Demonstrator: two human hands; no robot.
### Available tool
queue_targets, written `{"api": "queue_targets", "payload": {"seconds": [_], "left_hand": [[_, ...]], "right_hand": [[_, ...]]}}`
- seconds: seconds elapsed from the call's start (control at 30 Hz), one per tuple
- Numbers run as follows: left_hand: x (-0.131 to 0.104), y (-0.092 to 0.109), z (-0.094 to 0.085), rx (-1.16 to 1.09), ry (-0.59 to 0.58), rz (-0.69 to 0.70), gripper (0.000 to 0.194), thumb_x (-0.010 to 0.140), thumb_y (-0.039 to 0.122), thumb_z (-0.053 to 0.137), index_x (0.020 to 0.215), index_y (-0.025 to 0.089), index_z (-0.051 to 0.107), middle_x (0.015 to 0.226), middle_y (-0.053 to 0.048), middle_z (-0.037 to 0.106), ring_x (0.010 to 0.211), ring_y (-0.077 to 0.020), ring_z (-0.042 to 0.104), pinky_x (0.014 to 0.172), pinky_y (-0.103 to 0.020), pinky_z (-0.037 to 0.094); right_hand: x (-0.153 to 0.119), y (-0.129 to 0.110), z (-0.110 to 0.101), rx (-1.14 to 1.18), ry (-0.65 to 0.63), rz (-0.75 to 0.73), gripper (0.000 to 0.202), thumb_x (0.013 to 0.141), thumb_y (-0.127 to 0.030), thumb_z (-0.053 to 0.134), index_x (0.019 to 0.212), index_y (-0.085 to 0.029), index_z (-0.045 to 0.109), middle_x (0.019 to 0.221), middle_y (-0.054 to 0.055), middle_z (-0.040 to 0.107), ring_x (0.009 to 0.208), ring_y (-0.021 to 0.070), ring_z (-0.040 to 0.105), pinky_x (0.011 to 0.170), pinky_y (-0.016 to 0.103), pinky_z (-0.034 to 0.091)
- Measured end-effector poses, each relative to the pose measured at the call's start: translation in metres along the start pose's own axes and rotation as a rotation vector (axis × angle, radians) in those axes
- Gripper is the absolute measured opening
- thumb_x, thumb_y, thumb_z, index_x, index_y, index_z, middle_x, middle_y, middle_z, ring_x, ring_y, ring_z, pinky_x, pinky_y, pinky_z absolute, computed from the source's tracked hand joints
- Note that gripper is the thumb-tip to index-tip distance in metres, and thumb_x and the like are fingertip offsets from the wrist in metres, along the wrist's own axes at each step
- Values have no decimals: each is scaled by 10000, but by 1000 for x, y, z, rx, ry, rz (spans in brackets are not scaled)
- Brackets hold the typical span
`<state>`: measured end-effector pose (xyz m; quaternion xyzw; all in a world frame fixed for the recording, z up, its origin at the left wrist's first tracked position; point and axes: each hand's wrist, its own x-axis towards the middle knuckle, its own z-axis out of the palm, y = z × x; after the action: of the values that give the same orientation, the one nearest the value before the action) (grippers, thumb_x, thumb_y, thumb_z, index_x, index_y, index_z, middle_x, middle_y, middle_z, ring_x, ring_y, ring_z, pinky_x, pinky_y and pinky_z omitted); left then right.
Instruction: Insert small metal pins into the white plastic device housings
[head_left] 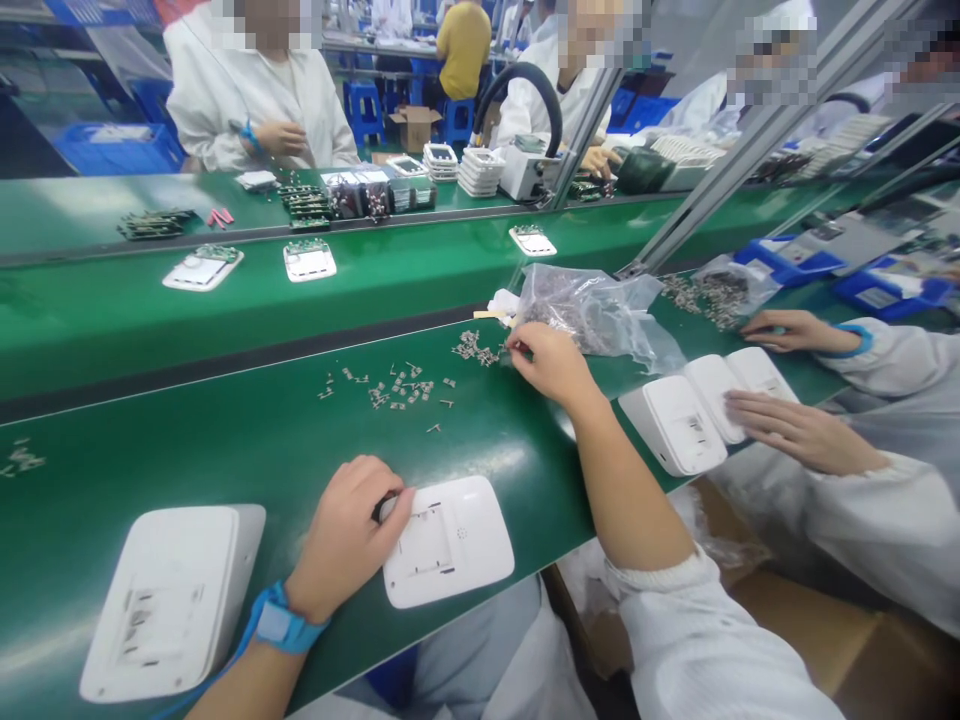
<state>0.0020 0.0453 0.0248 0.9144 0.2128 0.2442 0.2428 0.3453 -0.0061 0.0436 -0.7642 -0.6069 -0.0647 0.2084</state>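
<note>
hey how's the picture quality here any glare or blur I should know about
Head view: pale glare on the green table, just above the white housing by the left hand; head view: the background person in yellow looks soft; head view: the co-worker's sleeve toward the right edge looks soft too.

Green worktop (pixel 187 440) just left of the scattered metal parts (pixel 399 388) offers passage; beyond the right hand (pixel 551 365), a plastic bag (pixel 581 305) (bulging) blocks.

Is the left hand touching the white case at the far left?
Apart: the head view shows green tabletop plainly between the left hand and that white case.
</note>
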Motion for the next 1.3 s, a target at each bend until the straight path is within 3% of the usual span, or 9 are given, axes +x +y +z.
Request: {"api": "queue_targets", "payload": {"seconds": [0.17,0.37,0.5,0.6,0.77,0.9,1.13,1.3], "left_hand": [[0,-1,1,8,-7,-8,168,947,237,532,787,192,559,779,-21,585,760,-159,522,706,-324,400],[0,1,-1,4,-17,-18,172,947,228,533,781,191,556,778,-18,581,757,-155,514,703,-322,393],[-1,0,-1,-4,-26,-17,164,946,232,542,788,189,557,785,-17,577,767,-156,514,714,-326,389],[-1,-1,0,-6,-30,-18,158,945,230,544,793,189,557,793,-18,578,773,-157,513,721,-328,389],[-2,-1,1,-8,-25,-19,161,946,223,535,790,190,552,790,-16,580,767,-155,511,719,-329,387],[-1,-1,1,-2,-28,-20,159,945,228,532,792,189,556,795,-17,582,774,-158,518,728,-331,393],[1,-1,2,-2,-25,-32,167,945,235,526,787,191,560,791,-21,578,779,-164,519,733,-332,396],[0,1,1,-1,-31,-41,176,946,234,521,781,190,562,788,-22,580,776,-162,516,728,-332,396]], "right_hand": [[-1,-6,3,85,49,-22,258,831,-122,535,1051,-184,654,982,94,693,865,245,626,824,362,483],[1,2,4,204,85,46,219,832,-155,575,1022,-177,681,974,91,679,768,208,628,764,349,509],[0,6,5,156,-35,183,144,791,-163,654,927,-183,698,820,48,694,747,212,634,743,342,499],[0,5,9,75,-86,179,174,799,-215,683,969,-183,705,843,50,686,782,225,622,758,354,492],[3,4,18,-90,67,53,279,907,-153,493,1060,-176,725,1030,131,603,976,281,544,856,413,470],[9,11,24,-105,46,-10,244,914,-195,507,914,-180,751,1055,144,588,980,301,497,897,452,450],[10,3,20,135,102,-2,195,924,-208,480,944,-193,674,937,103,663,906,262,593,856,398,471],[9,7,14,140,235,80,194,925,-219,481,959,-184,669,959,102,697,877,245,627,827,367,477]]}}
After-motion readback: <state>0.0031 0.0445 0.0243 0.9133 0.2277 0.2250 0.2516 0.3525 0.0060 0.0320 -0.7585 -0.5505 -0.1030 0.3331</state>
